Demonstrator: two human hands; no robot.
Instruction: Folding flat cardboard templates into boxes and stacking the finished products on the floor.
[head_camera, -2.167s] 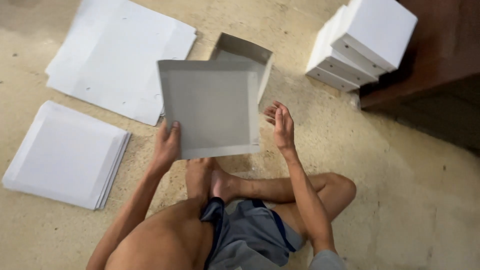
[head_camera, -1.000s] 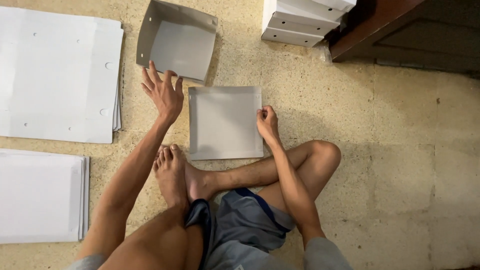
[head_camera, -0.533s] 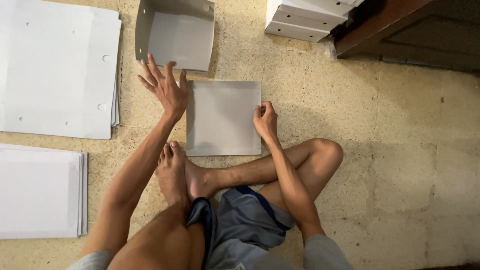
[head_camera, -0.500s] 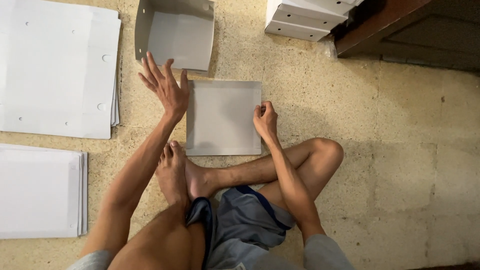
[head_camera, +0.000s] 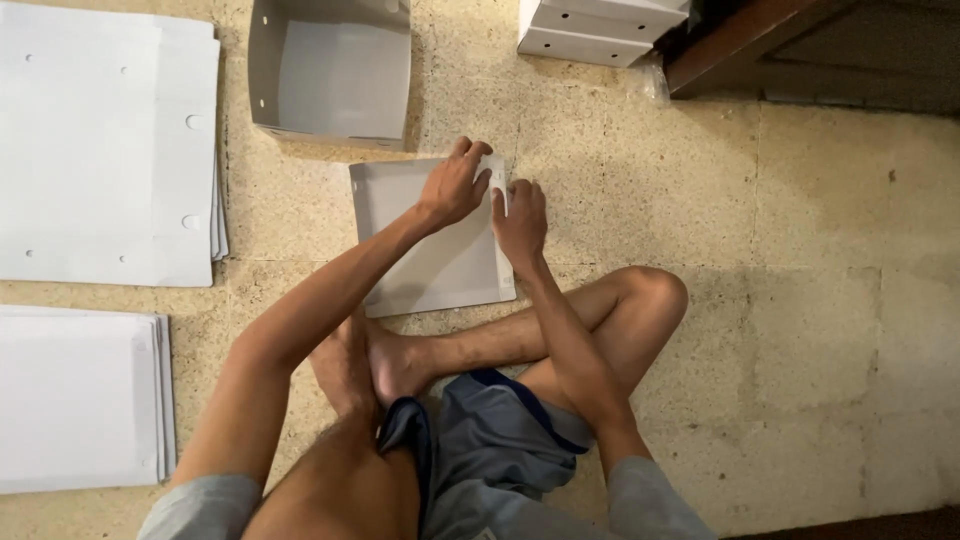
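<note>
Pinching flap (right edge) of grey box (head_camera: 420, 250) | left hand (head_camera: 453, 187), right hand (head_camera: 518, 215) both clamped

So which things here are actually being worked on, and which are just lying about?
In hand:
left hand and right hand, both at the right edge of the flat grey box panel

Lying about:
open grey tray
flat sheet stacks
stacked white boxes

Two stacks of flat white sheets (head_camera: 105, 150), one open box (head_camera: 330, 70), one flat box piece (head_camera: 430, 260), two hands (head_camera: 455, 185)
</note>
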